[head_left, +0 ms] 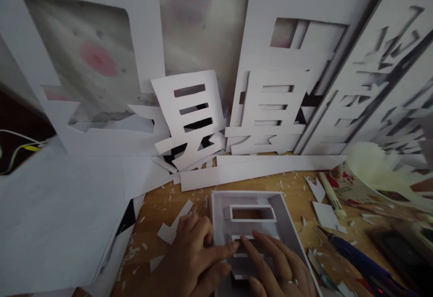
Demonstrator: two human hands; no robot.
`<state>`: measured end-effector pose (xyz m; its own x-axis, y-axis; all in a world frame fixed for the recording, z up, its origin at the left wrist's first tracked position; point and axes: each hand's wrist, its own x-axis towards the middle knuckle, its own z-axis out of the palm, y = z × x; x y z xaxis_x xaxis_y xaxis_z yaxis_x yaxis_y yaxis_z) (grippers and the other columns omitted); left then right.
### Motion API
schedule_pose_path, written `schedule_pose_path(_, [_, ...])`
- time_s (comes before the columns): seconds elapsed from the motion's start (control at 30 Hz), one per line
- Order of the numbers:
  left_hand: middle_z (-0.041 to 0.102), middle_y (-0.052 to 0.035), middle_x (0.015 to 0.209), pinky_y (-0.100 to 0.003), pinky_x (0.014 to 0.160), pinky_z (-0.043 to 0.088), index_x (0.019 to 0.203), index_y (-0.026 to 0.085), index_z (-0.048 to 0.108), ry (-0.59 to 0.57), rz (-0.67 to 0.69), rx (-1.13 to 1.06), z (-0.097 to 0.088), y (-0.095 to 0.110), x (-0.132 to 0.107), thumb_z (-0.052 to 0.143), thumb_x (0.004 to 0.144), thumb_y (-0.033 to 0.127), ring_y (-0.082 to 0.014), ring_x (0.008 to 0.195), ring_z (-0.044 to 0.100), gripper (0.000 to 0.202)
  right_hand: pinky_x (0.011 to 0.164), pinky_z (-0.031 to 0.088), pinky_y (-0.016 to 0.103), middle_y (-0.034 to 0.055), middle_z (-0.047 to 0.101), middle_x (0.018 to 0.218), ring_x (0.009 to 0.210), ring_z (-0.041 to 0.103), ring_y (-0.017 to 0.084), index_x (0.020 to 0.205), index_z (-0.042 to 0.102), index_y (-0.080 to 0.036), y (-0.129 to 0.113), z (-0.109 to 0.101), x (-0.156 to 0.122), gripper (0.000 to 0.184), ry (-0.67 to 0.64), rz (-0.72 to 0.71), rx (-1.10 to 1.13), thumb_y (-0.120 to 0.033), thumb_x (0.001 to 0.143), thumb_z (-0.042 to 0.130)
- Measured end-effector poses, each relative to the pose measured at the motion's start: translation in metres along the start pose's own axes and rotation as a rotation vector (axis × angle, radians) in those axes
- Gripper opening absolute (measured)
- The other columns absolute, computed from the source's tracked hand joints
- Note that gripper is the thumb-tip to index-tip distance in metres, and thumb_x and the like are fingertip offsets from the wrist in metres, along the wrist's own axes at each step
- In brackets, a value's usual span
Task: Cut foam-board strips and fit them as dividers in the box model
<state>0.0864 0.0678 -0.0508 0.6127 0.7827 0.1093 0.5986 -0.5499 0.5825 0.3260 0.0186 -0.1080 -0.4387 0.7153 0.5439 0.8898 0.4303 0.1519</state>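
Note:
A shallow white box (pixel 220 218), made of board or stiff card, lies at the bottom centre, with raised walls and rectangular openings framed by thin strips. From the left, my left hand (pixel 194 252) reaches in; its index finger is stretched out, its tip on the strip frame (pixel 241 254) of the middle opening, and its other fingers are partly curled. My right hand (pixel 279 263), with a ring on one finger, lies over the box's right side. Its fingers are extended, fingertips at the same frame. The upper opening's frame (pixel 250 219) shows uncovered. The box's lower end is partly hidden.
A blue glue gun (pixel 358 256) with a red light lies right of the box. Behind it stand a patterned paper cup (pixel 352 182) and a pen-like stick (pixel 331 193). Cut-out white boards (pixel 287 67) lean at the back. White sheets (pixel 61 216) lie left, with paper scraps scattered about.

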Motion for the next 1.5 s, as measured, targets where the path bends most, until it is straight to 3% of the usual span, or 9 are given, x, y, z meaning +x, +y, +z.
schedule_pose_path(0.13, [0.052, -0.0018, 0.095, -0.041, 0.088, 0.045, 0.136, 0.037, 0.063, -0.042, -0.025, -0.034, -0.003, 0.002, 0.001, 0.054, 0.103, 0.038, -0.0207, 0.094, 0.055, 0.034, 0.09, 0.045, 0.046, 0.0108, 0.069, 0.123, 0.109, 0.062, 0.029, 0.12, 0.071, -0.021, -0.012, 0.003, 0.004, 0.041, 0.053, 0.139, 0.113, -0.035, 0.107, 0.035])
schedule_pose_path(0.4, [0.053, -0.0017, 0.093, -0.042, 0.087, 0.045, 0.131, 0.035, 0.067, -0.043, -0.022, -0.014, -0.002, 0.003, 0.001, 0.054, 0.103, 0.038, -0.0208, 0.092, 0.055, 0.031, 0.092, 0.045, 0.046, 0.0095, 0.069, 0.122, 0.11, 0.062, 0.028, 0.122, 0.068, -0.023, -0.015, 0.002, 0.004, 0.036, 0.037, 0.171, 0.107, -0.032, 0.107, 0.036])
schedule_pose_path(0.63, [0.055, -0.0024, 0.092, -0.041, 0.086, 0.045, 0.115, 0.031, 0.073, 0.007, -0.021, 0.043, -0.002, 0.006, 0.004, 0.052, 0.104, 0.034, -0.0203, 0.091, 0.056, 0.024, 0.087, 0.048, 0.039, 0.0089, 0.073, 0.119, 0.105, 0.066, 0.024, 0.123, 0.072, -0.022, 0.003, -0.002, 0.002, 0.034, -0.026, -0.06, -0.018, -0.033, 0.103, 0.047])
schedule_pose_path(0.93, [0.054, -0.0017, 0.091, -0.042, 0.087, 0.044, 0.121, 0.031, 0.071, 0.021, 0.008, 0.014, -0.001, 0.003, 0.0, 0.053, 0.103, 0.029, -0.0205, 0.09, 0.054, 0.025, 0.087, 0.05, 0.038, 0.01, 0.072, 0.122, 0.106, 0.068, 0.024, 0.125, 0.071, -0.02, 0.0, -0.004, 0.001, 0.034, -0.049, -0.04, -0.004, -0.028, 0.1, 0.049])
schedule_pose_path(1.07, [0.047, -0.0019, 0.089, -0.043, 0.082, 0.041, 0.134, 0.03, 0.064, 0.045, 0.075, -0.055, 0.01, -0.006, -0.003, 0.046, 0.105, 0.027, -0.0216, 0.086, 0.048, 0.034, 0.088, 0.05, 0.039, 0.009, 0.072, 0.122, 0.106, 0.069, 0.025, 0.123, 0.072, -0.021, -0.002, -0.004, 0.003, 0.032, -0.049, 0.014, 0.0, -0.025, 0.1, 0.05])
schedule_pose_path(1.2, [0.041, -0.0015, 0.09, -0.043, 0.08, 0.039, 0.134, 0.034, 0.064, 0.161, 0.082, -0.108, 0.029, -0.015, -0.008, 0.037, 0.108, 0.031, -0.0221, 0.086, 0.044, 0.038, 0.088, 0.049, 0.037, 0.008, 0.073, 0.121, 0.105, 0.069, 0.024, 0.124, 0.071, -0.022, -0.001, -0.002, 0.003, 0.032, -0.032, -0.013, -0.032, -0.027, 0.1, 0.051])
schedule_pose_path(1.27, [0.042, -0.0016, 0.091, -0.043, 0.08, 0.04, 0.135, 0.037, 0.064, 0.167, 0.073, -0.136, 0.032, -0.017, -0.009, 0.037, 0.108, 0.034, -0.0219, 0.087, 0.046, 0.038, 0.088, 0.049, 0.036, 0.0076, 0.072, 0.121, 0.106, 0.068, 0.023, 0.125, 0.071, -0.023, -0.002, 0.0, 0.002, 0.031, -0.028, -0.003, -0.016, -0.027, 0.1, 0.052])
schedule_pose_path(1.4, [0.049, -0.0019, 0.092, -0.043, 0.085, 0.047, 0.132, 0.039, 0.067, 0.077, -0.01, -0.185, 0.02, -0.011, -0.007, 0.052, 0.103, 0.033, -0.0212, 0.091, 0.053, 0.033, 0.088, 0.049, 0.039, 0.0079, 0.07, 0.123, 0.109, 0.066, 0.025, 0.125, 0.069, -0.024, -0.011, 0.002, 0.003, 0.031, 0.021, 0.132, 0.069, -0.025, 0.103, 0.046])
schedule_pose_path(1.5, [0.055, -0.0014, 0.092, -0.038, 0.089, 0.051, 0.118, 0.038, 0.075, 0.04, -0.093, -0.194, 0.005, -0.002, -0.004, 0.059, 0.1, 0.034, -0.0193, 0.093, 0.057, 0.024, 0.089, 0.048, 0.041, 0.0075, 0.068, 0.124, 0.109, 0.064, 0.026, 0.125, 0.068, -0.025, -0.019, 0.001, 0.006, 0.031, 0.06, 0.213, 0.125, -0.023, 0.104, 0.045])
